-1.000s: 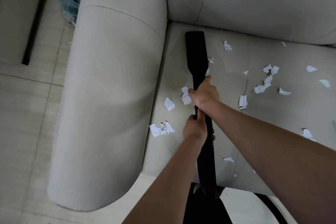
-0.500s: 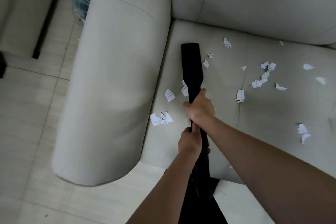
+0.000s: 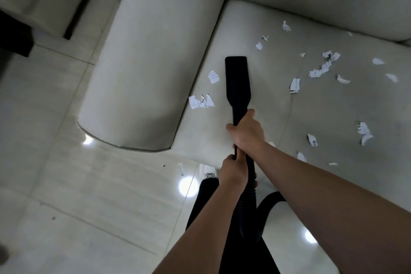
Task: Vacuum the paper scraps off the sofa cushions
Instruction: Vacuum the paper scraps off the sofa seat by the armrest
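We count two hands, right hand (image 3: pixel 245 131) and left hand (image 3: pixel 232 171), gripping one black vacuum nozzle (image 3: pixel 238 82). About four paper scraps (image 3: pixel 213 77) lie left of the hands and roughly sixteen to their right; clusters prevent an exact count.

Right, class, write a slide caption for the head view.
A black vacuum nozzle, gripped by left hand and right hand, aimed across a pale sofa cushion littered with paper scraps.

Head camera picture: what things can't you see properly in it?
Head view, vacuum nozzle: its mouth faces down onto the seat cushion, hidden by its own body.
Head view, hose: it passes behind the right forearm; the machine is out of frame.
Head view, paper scraps: print too small and blurred to read.
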